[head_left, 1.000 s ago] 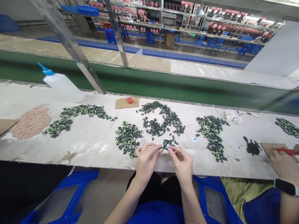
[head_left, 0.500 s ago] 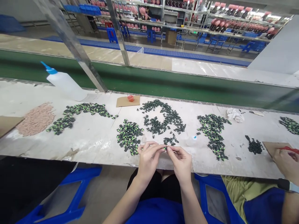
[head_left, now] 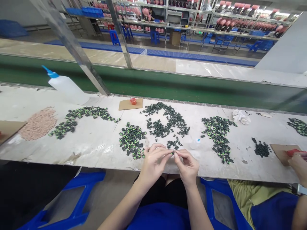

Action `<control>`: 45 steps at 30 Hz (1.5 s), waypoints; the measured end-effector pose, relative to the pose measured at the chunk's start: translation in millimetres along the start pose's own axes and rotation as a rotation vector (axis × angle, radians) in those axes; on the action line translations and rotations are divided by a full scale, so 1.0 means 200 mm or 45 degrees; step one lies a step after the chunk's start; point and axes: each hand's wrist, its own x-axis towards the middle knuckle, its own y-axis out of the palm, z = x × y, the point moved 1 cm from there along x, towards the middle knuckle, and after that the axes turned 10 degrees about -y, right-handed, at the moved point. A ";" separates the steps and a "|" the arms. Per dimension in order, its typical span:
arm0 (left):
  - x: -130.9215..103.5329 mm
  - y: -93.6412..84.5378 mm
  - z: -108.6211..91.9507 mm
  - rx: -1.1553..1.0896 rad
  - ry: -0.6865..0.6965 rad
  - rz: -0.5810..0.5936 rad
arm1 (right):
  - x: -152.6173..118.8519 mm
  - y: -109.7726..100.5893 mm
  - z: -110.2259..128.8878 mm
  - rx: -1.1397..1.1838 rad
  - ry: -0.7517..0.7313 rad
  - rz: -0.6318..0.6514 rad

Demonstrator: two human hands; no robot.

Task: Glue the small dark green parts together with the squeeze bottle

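Over the table's front edge, my left hand [head_left: 154,163] and my right hand [head_left: 187,166] meet at the fingertips. Both pinch a tiny dark part [head_left: 173,153], mostly covered by the fingers; its exact kind is too small to tell. Just beyond the fingertips lies a small cluster of dark, slim pieces [head_left: 174,143]. Behind it spreads a larger ring-shaped heap of the same dark pieces [head_left: 176,119]. Left of my left hand sits a pile of black and bright green pieces [head_left: 131,140].
A white squeeze bottle [head_left: 68,88] with blue nozzle stands at back left, near a pinkish pile [head_left: 39,124]. Red stuff in a small cup [head_left: 133,101] rests on cardboard. More black-green pieces [head_left: 218,137] lie right. A co-worker's hand [head_left: 299,164] is at far right, by a red item.
My joined hands have shifted slightly right, still pinching; the green spot seen at my fingertips is now hidden. The co-worker's hand at right has moved a little.
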 end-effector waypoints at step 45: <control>0.03 -0.07 0.27 0.666 -0.333 0.101 | 0.12 -0.35 -0.16 -0.925 -0.003 0.086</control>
